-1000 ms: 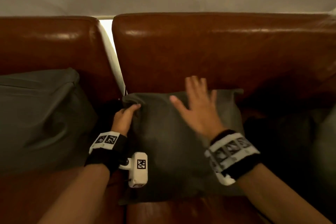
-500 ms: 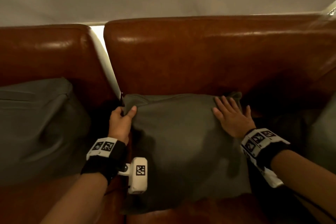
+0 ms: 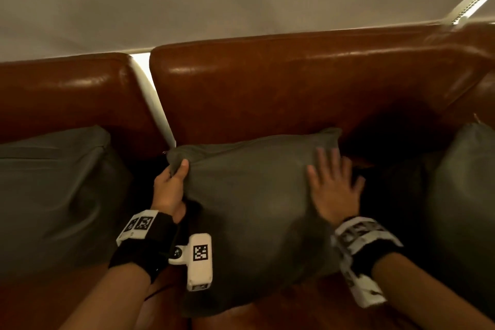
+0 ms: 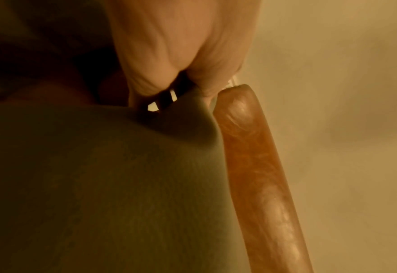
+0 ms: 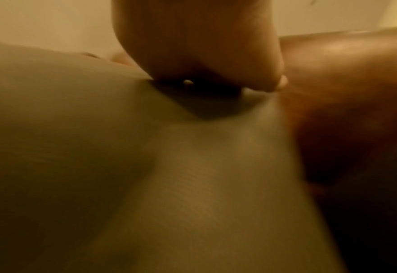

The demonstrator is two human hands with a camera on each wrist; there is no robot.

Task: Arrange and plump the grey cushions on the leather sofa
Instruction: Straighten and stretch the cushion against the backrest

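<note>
The fingers (image 3: 325, 161) of the right hand (image 3: 334, 190) lie straight and spread, flat on the upper right part of the middle grey fabric cushion (image 3: 254, 206), while the left hand (image 3: 168, 190) has thumb and curled fingers pinching that cushion's upper left corner.

The long brown leather sofa (image 3: 294, 88) fills the view, its two glossy back pads parted by a pale gap. Against the left pad leans a large grey square cushion (image 3: 53, 190), well apart from the hands. A third grey cushion (image 3: 466, 195) shows only in part at the right edge, near the sofa's corner. The middle cushion stands between them, propped on the seat with its top edge against the right back pad.

The left wrist view shows the corner of grey cloth gathered between thumb and fingers; the right wrist view is blurred, with a palm low over the fabric and the leather beside it.

The step in hand looks like plumping and squaring the middle cushion: one hand anchoring a corner, the other patting or pressing the face. The next move probably calls for a firm hold at the corner while the flat hand pushes the filling evenly outward, then setting the cushion upright and centred against the back.
</note>
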